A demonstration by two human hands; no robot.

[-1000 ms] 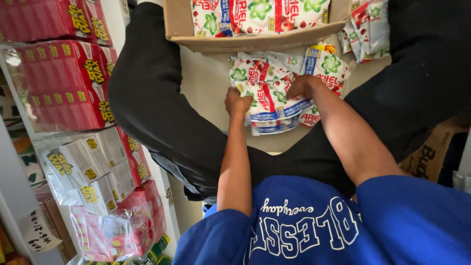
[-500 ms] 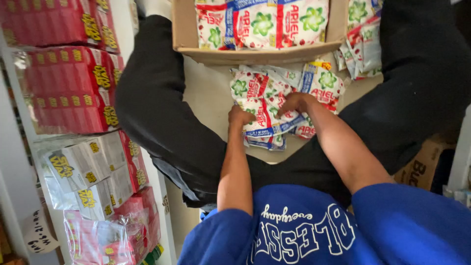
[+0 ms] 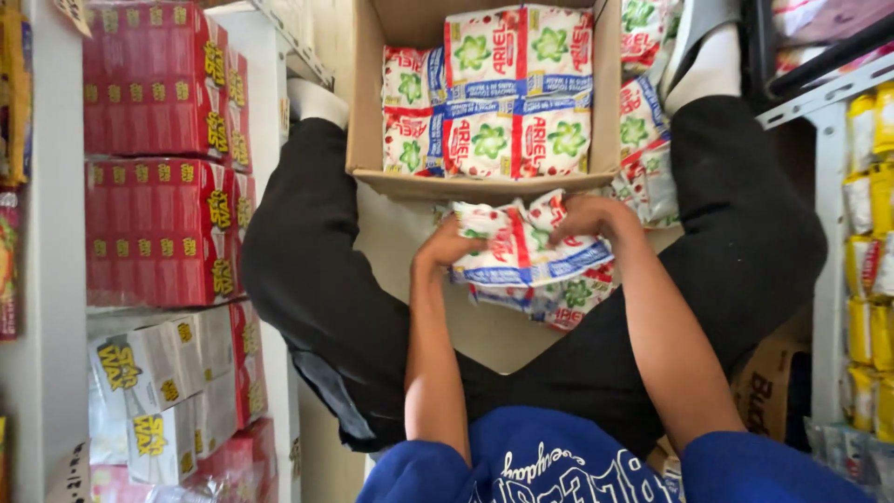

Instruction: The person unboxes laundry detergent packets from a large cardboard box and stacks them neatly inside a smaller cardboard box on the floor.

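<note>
White, red and green sachet bundle (image 3: pixel 521 247) gripped from both sides, just below the cardboard box (image 3: pixel 365 112), between black-trousered legs. Left hand (image 3: pixel 447 250) closed on its left edge, right hand (image 3: pixel 587 219) curled over its top right; fingertips hidden beneath. More sachets (image 3: pixel 559 300) underneath, partly covered. Red cartons (image 3: pixel 154 84) cut off at left.

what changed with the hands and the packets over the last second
Both hands, left hand and right hand, have carried the stack of sachet packets up toward the cardboard box, close under its near wall. Grip unchanged; the box's packed sachets and shelf cartons stayed put.
</note>
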